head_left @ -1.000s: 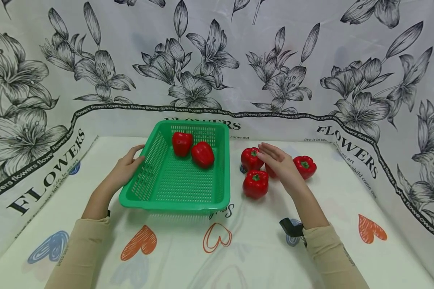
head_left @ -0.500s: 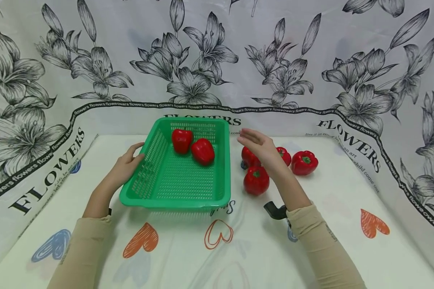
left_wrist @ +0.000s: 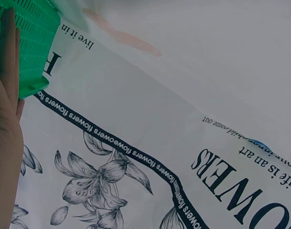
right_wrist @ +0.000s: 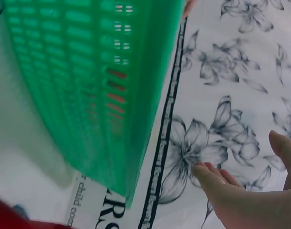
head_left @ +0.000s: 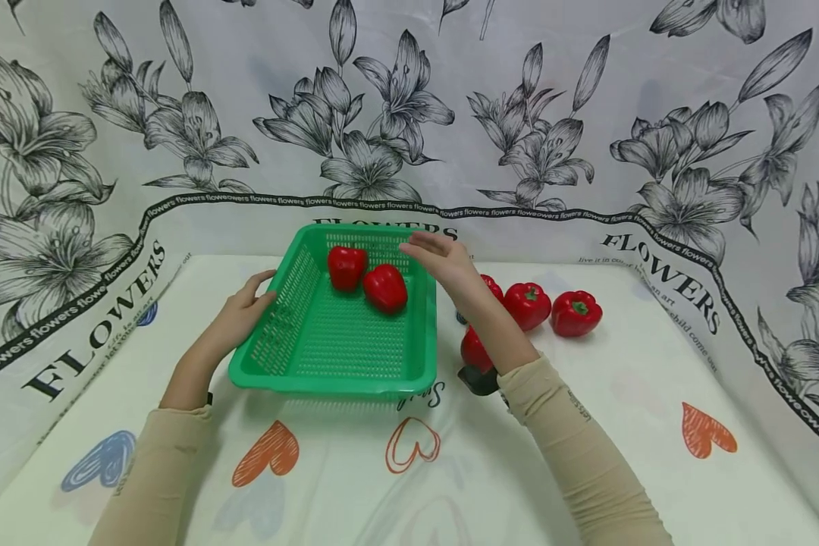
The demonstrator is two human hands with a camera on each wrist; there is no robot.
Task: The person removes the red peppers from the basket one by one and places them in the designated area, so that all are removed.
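A green slotted plastic basket stands left of centre, holding two red bell peppers near its back. My left hand is at its left rim; in the left wrist view its straight fingers lie along the basket's outer wall. My right hand overlaps the basket's far right corner in the head view, raised, with nothing in it. Its thumb and fingers are spread apart in the right wrist view, beside the basket's side wall. The right forearm partly covers the peppers behind it.
Several more red bell peppers sit on the table right of the basket. The tablecloth has heart prints, and a flower-printed cloth rises behind it. A black device is strapped to the right wrist.
My right hand has moved left from over the loose peppers to the basket's far right corner, empty throughout. The left hand and the basket stay in place.
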